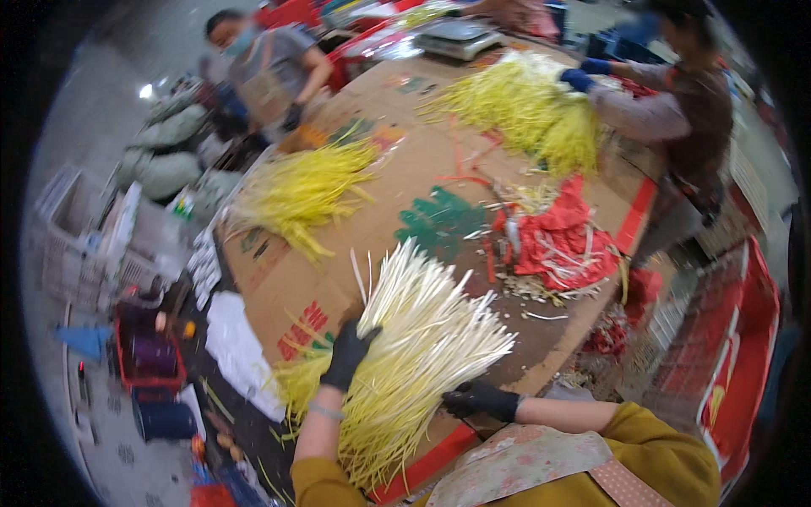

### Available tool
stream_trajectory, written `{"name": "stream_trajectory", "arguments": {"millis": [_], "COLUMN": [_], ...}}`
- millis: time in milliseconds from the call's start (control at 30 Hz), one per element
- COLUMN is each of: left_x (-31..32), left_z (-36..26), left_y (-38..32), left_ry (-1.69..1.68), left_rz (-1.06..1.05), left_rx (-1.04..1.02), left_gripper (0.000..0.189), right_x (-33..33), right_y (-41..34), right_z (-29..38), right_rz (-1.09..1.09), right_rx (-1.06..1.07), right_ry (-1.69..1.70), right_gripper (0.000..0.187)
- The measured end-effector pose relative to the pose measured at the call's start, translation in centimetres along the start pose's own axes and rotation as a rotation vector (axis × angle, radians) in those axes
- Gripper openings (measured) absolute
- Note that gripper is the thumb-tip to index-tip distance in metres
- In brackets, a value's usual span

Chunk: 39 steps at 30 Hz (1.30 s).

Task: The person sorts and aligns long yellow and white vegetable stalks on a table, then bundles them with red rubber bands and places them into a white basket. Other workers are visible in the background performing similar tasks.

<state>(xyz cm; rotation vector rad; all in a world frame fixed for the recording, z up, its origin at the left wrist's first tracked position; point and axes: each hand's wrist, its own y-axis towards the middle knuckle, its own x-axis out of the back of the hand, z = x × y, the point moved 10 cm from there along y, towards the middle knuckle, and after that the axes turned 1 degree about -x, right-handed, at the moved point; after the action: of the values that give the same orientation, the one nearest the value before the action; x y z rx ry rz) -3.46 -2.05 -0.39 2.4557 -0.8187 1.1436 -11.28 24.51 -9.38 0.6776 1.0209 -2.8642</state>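
A large spread bundle of yellow chives [405,361], white at the stem ends and yellow at the leaves, lies in front of me on a cardboard-covered table [393,184]. My left hand [347,356], in a black glove, is at the bundle's left side, its fingers curled about some stems near the white part. At the lower right edge of the bundle is my right hand [481,400], also black-gloved, its fingers partly hidden against the stems; whether it grips any cannot be told.
Another yellow chive pile [304,190] lies left, near a masked co-worker. A co-worker in blue gloves handles a further pile [526,108]. Red plastic [564,241] with stem scraps lies right. A scale [457,38] stands at the back; a red-lined crate [741,355] is at right.
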Motion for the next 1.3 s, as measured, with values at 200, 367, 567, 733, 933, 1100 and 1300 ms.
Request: {"name": "stream_trajectory", "arguments": {"millis": [200,367,567,733,933,1100,1300], "left_x": [-2.5,-3.1,-3.6,-3.2,1.0,2.9,0.6], "left_z": [-2.3,-1.8,0.4,-1.3,-11.6,-27.0,-47.6], "left_y": [-4.9,-5.4,-6.5,-6.8,1.3,16.7,42.9], "left_ry": [-0.122,-0.372,-0.402,-0.545,-0.624,-0.361,-0.261], "left_rz": [0.439,0.553,0.561,0.491,0.338,0.47,0.447], "left_rx": [0.117,0.069,0.193,0.29,0.281,-0.088,-0.523], "left_gripper": [0.052,0.044,0.042,0.045,0.046,0.036,0.043], "right_x": [-1.3,-3.0,-3.9,-3.6,0.8,12.2,32.4], "right_y": [0.3,0.9,4.1,5.3,2.5,-1.2,-5.9], "right_z": [3.8,6.9,10.0,9.5,20.5,35.9,61.0], "right_rz": [-0.372,-0.319,-0.189,-0.124,-0.053,-0.092,-0.028], "right_rx": [0.283,0.42,0.477,0.363,0.476,0.741,1.011], "right_ry": [-0.115,0.205,0.411,0.523,0.51,0.489,0.398], "right_gripper": [0.051,0.057,0.063,0.063,0.057,0.049,0.05]}}
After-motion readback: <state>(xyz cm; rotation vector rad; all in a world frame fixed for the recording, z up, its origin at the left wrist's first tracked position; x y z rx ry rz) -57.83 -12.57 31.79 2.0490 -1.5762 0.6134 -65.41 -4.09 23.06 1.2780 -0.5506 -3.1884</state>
